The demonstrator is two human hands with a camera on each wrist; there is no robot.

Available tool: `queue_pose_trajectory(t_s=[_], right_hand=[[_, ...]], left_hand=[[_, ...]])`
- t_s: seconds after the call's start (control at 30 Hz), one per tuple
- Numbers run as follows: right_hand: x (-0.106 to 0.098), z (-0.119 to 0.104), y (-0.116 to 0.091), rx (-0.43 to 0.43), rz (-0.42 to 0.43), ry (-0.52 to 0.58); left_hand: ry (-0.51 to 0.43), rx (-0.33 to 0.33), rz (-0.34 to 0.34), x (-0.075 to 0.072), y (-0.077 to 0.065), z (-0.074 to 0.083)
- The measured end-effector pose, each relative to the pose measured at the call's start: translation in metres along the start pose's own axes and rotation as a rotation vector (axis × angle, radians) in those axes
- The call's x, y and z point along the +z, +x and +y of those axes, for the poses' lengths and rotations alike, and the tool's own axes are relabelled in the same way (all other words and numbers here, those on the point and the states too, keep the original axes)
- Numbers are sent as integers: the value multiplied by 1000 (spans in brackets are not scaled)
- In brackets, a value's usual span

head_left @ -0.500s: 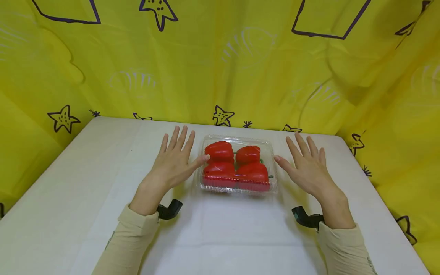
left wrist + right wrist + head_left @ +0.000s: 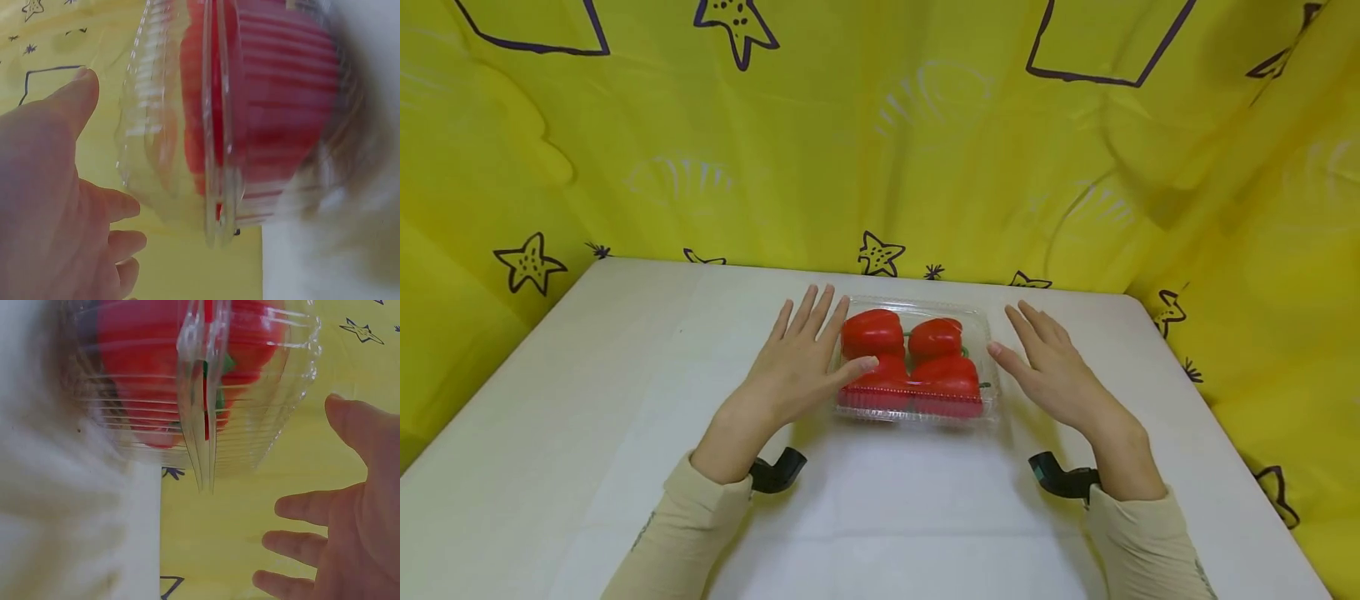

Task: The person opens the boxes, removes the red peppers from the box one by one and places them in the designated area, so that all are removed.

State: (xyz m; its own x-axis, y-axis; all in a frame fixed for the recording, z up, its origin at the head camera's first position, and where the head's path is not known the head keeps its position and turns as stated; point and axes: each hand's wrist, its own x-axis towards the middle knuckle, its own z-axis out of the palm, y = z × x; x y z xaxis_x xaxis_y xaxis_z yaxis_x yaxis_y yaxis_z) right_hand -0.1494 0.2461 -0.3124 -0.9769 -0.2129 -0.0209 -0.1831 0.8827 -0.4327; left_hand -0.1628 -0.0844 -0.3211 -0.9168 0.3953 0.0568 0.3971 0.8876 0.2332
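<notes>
A clear plastic clamshell container (image 2: 917, 417) stands on the white table with its lid down. Through it several red bell peppers (image 2: 937, 339) with green stems show, lying in two rows. My left hand (image 2: 793, 367) hovers at the container's left side, fingers spread and straight, its thumb over the near-left part in the head view. On the other side my right hand (image 2: 1056, 371) hangs with fingers extended, its thumb close to the right rim. Both wrist views show a gap between each hand and the container, so neither touches it.
The white table (image 2: 880, 533) reaches to a yellow curtain (image 2: 820, 150) with starfish drawings, which hangs behind it and along the sides. A dark curved mount (image 2: 778, 471) sits at the left wrist, and another mount (image 2: 1063, 477) at the right wrist.
My left hand has shifted right, over the container's left edge. The right hand has moved slightly left, its fingers closer together. The container stays on the table; the head view has shifted a little.
</notes>
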Motion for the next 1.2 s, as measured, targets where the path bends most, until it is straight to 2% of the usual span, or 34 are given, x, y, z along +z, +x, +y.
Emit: queue_pose_trajectory(t_s=[0.17, 0.37, 0.5, 0.6, 0.9, 1.03, 1.2], right_hand=[[4, -3, 1, -23, -25, 73], [13, -9, 3, -65, -29, 84], [14, -13, 4, -75, -22, 136], [15, -14, 3, -57, -24, 203], [15, -3, -6, 20, -33, 456], [17, 1, -5, 77, -52, 559], [22, 4, -4, 112, -76, 689]], left_hand=[[-23, 76, 24, 8, 2, 11], [-13, 177, 33, 16, 0, 24], [13, 258, 52, 19, 0, 33], [54, 304, 57, 19, 0, 39], [182, 412, -6, 22, 6, 66], [233, 464, 0, 26, 9, 76], [305, 515, 42, 31, 13, 84]])
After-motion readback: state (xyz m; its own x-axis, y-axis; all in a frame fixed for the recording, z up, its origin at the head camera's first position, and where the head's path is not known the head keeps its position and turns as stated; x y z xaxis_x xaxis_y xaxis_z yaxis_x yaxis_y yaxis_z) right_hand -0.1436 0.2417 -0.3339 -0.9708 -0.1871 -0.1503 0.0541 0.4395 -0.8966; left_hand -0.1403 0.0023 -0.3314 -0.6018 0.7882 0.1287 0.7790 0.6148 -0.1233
